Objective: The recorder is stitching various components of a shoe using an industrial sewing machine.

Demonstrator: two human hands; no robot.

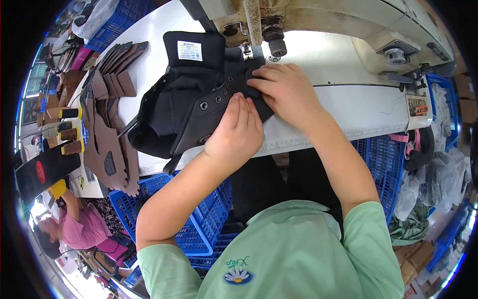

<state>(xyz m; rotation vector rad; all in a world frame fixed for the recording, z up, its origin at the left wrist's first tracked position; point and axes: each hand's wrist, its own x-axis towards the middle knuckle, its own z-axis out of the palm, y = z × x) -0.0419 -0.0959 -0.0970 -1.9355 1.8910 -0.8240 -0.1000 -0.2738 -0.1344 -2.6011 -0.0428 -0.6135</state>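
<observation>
At the presser foot of the sewing machine, L hand grips the eyelet edge of the black upper, fingers bunched, thumb hidden; R hand pinches the same piece's right end, fingertips just beside the foot. Upper's on the white bench, mostly L of the hands, its far edge at the foot; can't tell if it's clamped under.

Progress, by the looks: upper mostly assembled, w/ metal eyelets set & white label on the far flap. Seam by the foot is prob. the step in hand; amt. left unclear, since fingers cover it.

Farther out, L side of bench: stacked brown pieces, flat, apparently not yet sewn up; thread spools just L of them. Near side, below bench edge: blue crate on L, second crate on R. Out L, in bg.: co-worker in pink top.
</observation>
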